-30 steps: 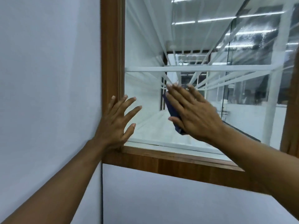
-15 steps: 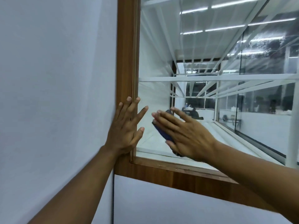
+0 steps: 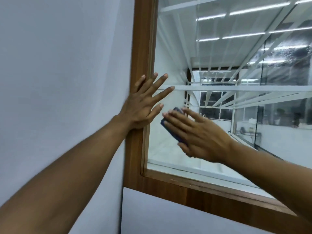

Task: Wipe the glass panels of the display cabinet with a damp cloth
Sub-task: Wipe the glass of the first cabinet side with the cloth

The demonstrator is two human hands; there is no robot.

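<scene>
On the left side of the glass panel (image 3: 219, 53), we see the dark blue cloth (image 3: 169, 128) pressed flat under the open right hand (image 3: 200, 139), with the left hand (image 3: 141, 107) spread open across the wooden frame (image 3: 141, 48) just beside it.

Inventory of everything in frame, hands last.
cloth: one, dark blue, flat on the glass under the right hand
glass panel: one, clear with light reflections, inside the frame
wooden frame: one, brown, along the left and bottom edges of the glass
shelf: one plain, white, crossing mid-height behind the glass; others unclear
wall: white, left of and below the frame
left hand: fingers spread, rests on the frame and the glass edge
right hand: straight fingers press the cloth
</scene>
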